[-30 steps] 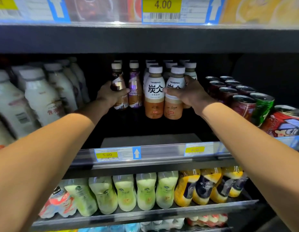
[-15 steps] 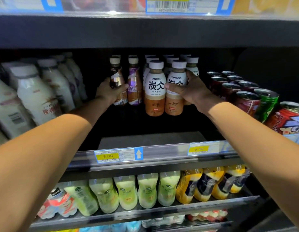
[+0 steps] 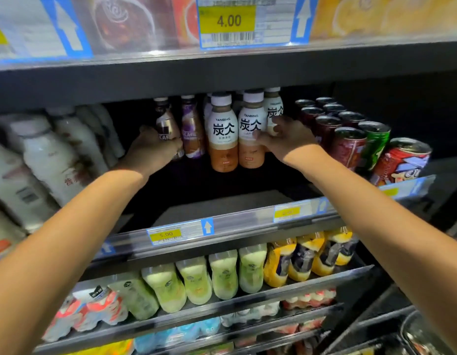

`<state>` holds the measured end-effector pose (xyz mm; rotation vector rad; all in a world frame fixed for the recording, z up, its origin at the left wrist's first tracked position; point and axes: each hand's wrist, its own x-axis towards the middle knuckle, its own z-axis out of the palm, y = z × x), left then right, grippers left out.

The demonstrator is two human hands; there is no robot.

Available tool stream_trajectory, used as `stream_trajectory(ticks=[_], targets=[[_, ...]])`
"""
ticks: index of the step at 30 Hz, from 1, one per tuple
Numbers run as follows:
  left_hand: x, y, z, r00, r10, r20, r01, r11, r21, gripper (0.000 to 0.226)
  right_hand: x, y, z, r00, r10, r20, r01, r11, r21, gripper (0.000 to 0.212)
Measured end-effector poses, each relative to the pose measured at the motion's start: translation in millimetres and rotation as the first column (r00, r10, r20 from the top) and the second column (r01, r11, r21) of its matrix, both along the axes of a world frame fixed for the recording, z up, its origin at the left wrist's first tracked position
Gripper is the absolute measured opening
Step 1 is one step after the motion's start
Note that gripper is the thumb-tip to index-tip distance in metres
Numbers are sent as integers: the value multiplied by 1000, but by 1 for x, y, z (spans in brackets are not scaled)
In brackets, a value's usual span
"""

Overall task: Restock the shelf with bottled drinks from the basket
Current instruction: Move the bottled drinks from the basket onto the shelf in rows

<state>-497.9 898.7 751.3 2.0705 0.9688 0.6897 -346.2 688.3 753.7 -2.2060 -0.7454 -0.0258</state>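
Observation:
Both my arms reach deep into the dark middle shelf (image 3: pixel 222 203). My left hand (image 3: pixel 152 149) is wrapped around a brown-and-gold coffee bottle (image 3: pixel 166 121) at the left end of the row, beside a purple coffee bottle (image 3: pixel 193 129). My right hand (image 3: pixel 286 139) grips a white-capped Tanbing milk tea bottle (image 3: pixel 250 129); its thumb lies across the label. A matching Tanbing bottle (image 3: pixel 222 131) stands just left of it, and another (image 3: pixel 273 108) behind. More bottles stand behind these in the dark. The basket is not clearly in view.
White milk bottles (image 3: pixel 50 155) fill the shelf's left side. Dark red and green cans (image 3: pixel 350 142) line its right. Price rail with yellow tags (image 3: pixel 181 231) fronts the shelf. Below lie green bottles (image 3: pixel 196 280) and yellow bottles (image 3: pixel 299 260). The upper shelf edge (image 3: pixel 222 73) hangs close overhead.
The camera view has tipped and shifted, so the shelf sits lower and more slanted in frame. Both hands keep their hold on the same bottles, with little movement of the bottles.

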Motion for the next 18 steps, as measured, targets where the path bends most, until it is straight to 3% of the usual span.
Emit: stream_trajectory(ticks=[2, 5, 7, 10, 13, 18], targets=[[-19, -32, 11, 995, -97, 1, 96, 988, 124, 21, -26, -30, 7, 986, -18, 167, 36, 994, -103, 41], [-41, -90, 23, 962, -271, 47, 253, 939, 232, 19, -79, -84, 16, 886, -38, 462, 177, 949, -261, 41], [-46, -133, 25, 912, -407, -52, 403, 862, 309, 23, -105, -117, 18, 826, -14, 564, 277, 881, -384, 44], [-38, -202, 20, 815, -530, -232, 574, 687, 445, 29, -126, -166, 5, 811, -57, 582, 406, 771, -490, 42], [-14, -271, 8, 744, -546, -385, 654, 474, 590, 38, -131, -226, -19, 776, -196, 599, 559, 655, -508, 35], [35, -388, -19, 479, -695, -536, 847, 206, 491, 38, -121, -348, -48, 786, -429, 445, 616, 495, -612, 38]])
